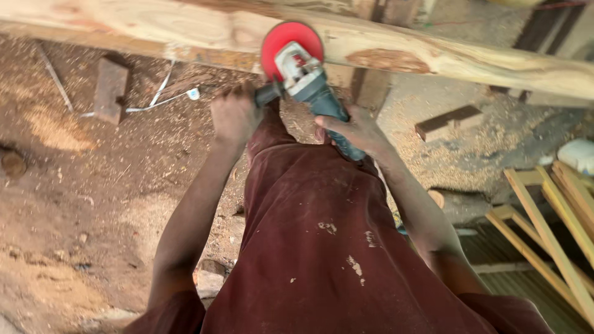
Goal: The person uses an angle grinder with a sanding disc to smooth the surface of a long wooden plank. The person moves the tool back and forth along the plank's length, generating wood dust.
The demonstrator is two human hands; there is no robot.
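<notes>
Left hand (234,116) clenched on angle grinder's (309,83) side handle, right hand (354,131) grasping its body. Red disc (289,38) touches the timber beam's (433,59) near edge. Sawdust floor (80,185) open left; wooden frames (550,229) crowd right.

— What are you holding there?

— You've got an angle grinder (309,80): blue-green body, grey metal head, and a round red sanding disc (291,43) on the front. A dark side handle sticks out to its left.

— How does it sit?

— The body runs up and away from you, disc end highest. The red disc lies flat against the near face of the long pale plank (433,59), touching it.

— And the plank?

— It is light, bare wood with reddish-brown patches and visible grain. It runs across the whole top of the view, sloping down to the right, raised well above the sawdust-covered floor.
</notes>
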